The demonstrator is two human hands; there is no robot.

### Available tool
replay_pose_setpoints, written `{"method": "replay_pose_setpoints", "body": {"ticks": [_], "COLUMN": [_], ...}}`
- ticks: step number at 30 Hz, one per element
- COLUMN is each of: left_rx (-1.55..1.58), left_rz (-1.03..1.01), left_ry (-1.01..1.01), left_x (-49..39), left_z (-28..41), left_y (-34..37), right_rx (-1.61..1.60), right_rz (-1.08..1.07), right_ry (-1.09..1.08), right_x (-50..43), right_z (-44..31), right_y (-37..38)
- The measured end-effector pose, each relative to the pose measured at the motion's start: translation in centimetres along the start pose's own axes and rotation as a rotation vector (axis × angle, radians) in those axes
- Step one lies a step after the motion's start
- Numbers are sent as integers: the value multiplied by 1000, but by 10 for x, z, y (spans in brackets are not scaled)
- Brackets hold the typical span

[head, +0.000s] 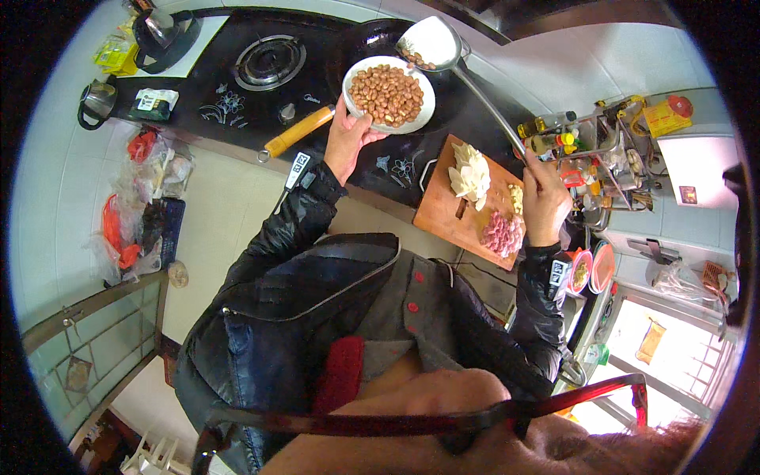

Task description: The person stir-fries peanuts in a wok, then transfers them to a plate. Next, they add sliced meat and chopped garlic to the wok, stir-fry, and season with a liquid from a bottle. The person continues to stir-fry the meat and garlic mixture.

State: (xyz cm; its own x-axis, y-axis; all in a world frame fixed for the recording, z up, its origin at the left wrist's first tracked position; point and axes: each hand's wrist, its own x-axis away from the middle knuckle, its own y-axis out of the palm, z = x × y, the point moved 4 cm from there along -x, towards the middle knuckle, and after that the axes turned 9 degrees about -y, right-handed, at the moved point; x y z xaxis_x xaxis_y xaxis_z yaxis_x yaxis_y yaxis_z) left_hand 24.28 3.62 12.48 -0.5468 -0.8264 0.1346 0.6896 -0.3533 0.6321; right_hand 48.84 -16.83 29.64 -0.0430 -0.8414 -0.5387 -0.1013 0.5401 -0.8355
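My left hand (351,139) grips the near edge of a white bowl (428,119) filled with peanuts (389,95). In my right hand (545,199) is the long handle of a metal wok spatula (438,43), whose broad head touches or nearly touches the bowl's far right rim. A few peanuts lie on the spatula's edge. Behind and beneath the bowl is a dark wok (371,37) on the stove, its wooden handle (300,132) pointing towards the lower left. Below my right hand's side, a wooden cutting board (436,205) bears pale sliced vegetable (470,173), chopped pink meat (502,233) and minced pale bits (515,198).
An unlit-looking gas burner (270,62) is left of the wok. A rack (620,154) with bottles and jars stands at the right. Round tubs (580,272) sit beside my right sleeve. A kettle (159,35) and a glass pot (98,101) occupy the counter's left end.
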Motion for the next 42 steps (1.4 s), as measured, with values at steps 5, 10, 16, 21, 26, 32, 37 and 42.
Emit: {"method": "replay_pose_setpoints", "body": {"ticks": [5,10,16,21,26,32,37,42], "left_rx": [-11,-77,-117,-86,-120,-159,-151,-104], "left_rz": [37,111,180,262,294,275,263,230], "left_ry": [-2,47,129,91,70,81,66,78], "left_x": [14,32,50,55,59,61,60,50], "left_z": [4,22,38,42,45,47,48,37], "left_y": [-9,-24,-31,-39,-50,-50,-54,-54], "right_rx": [-129,78,113,22,-99,-211,-205,-215], "right_rz": [-313,-587,-740,-512,-361,-237,-208,-103], "right_ry": [391,107,49,91,107,233,278,234], "right_x": [-22,-73,-105,-91,-54,-26,-30,-29], "right_z": [43,51,54,67,70,51,38,24], "right_y": [22,39,77,130,176,206,211,152]}}
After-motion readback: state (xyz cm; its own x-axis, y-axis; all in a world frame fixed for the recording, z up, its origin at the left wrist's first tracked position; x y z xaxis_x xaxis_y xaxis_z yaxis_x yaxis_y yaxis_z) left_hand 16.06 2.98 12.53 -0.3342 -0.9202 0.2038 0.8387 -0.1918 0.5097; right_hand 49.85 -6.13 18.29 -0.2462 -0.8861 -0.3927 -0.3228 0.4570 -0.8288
